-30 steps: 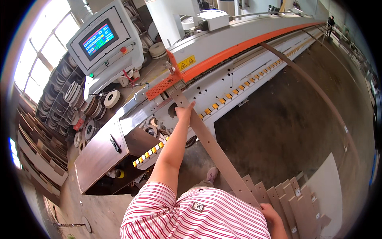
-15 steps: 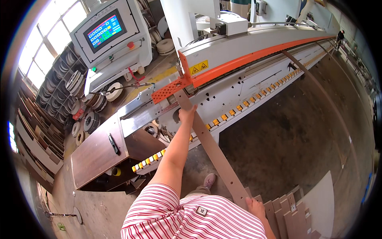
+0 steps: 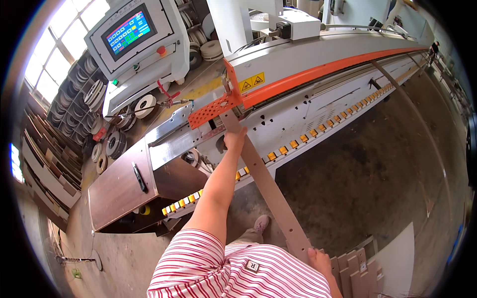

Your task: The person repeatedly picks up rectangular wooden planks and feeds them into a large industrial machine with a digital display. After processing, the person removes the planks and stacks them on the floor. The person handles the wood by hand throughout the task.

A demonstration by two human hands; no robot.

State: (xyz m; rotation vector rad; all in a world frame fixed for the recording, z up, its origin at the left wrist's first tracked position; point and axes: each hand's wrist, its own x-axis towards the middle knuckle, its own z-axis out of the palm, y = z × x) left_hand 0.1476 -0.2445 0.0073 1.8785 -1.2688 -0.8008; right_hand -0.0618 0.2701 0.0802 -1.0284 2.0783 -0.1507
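Note:
A long, narrow brown board (image 3: 271, 191) with several small holes slants from the machine's infeed end down to my right side. My left hand (image 3: 234, 139) grips it close to its far end, thumb on the upper face and the other fingers mostly hidden. That far end lies at the perforated orange guard (image 3: 214, 112) of a long edge-banding machine (image 3: 318, 62). Down at the near end, my right hand (image 3: 320, 260) is closed on the board's right edge, with its thumb on top.
A control panel with a lit screen (image 3: 128, 32) stands at the back left. Rolls of edge band (image 3: 145, 106) lie beyond the machine. A utility knife (image 3: 139, 177) rests on a brown cabinet (image 3: 117, 191). More brown boards (image 3: 355, 270) stand at lower right. Yellow rollers (image 3: 294, 144) line the machine's near side.
The view has shifted slightly, moving the machine's far part rightward in the picture. Both hands keep their grip, and the board's far end stays by the orange guard.

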